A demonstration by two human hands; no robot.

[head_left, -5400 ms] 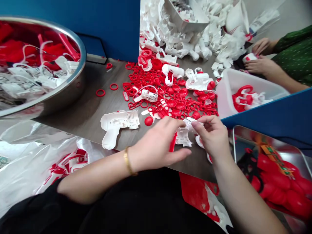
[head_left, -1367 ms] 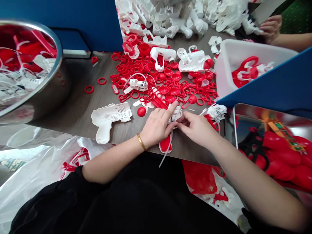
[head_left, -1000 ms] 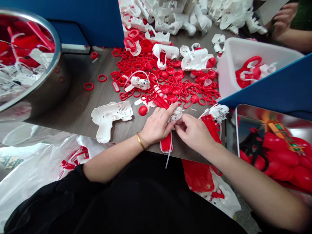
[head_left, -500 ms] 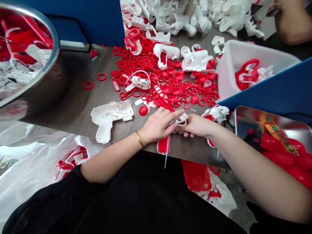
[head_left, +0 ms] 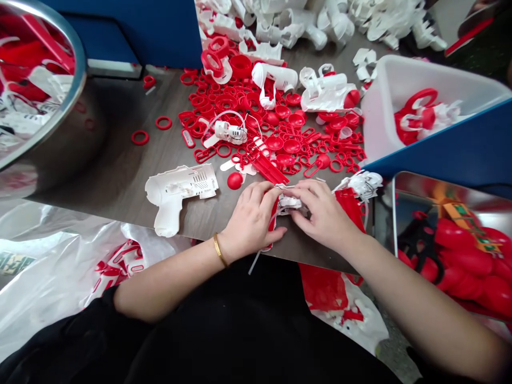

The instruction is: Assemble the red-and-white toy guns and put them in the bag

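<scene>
At the table's front edge, a small white plastic assembly with wires and a thin clear tube (head_left: 289, 204) sits between my hands. My left hand (head_left: 254, 216) curls over its left side, fingers bent and thumb pointing right. From the right, my right hand (head_left: 322, 213) grips it between thumb and fingers. A red part shows partly beneath my left hand; the tube's end hangs below. To the left lies a white pistol-shaped shell half (head_left: 170, 200), hollow side up. A red dome (head_left: 234, 180) rests between the shell and my left hand.
Beyond my hands spreads a heap of red rings and caps (head_left: 236, 101), with white shells behind. A steel bowl (head_left: 82, 69) stands left. A translucent bin (head_left: 380, 101), a blue divider (head_left: 452, 133) and a metal tray (head_left: 394, 213) are at right. Plastic bags hang below the table.
My right hand has turned over the white assembly, its fingers now on top. My left hand has shifted slightly left and lower, its thumb now stretched out. The view has shifted a little.
</scene>
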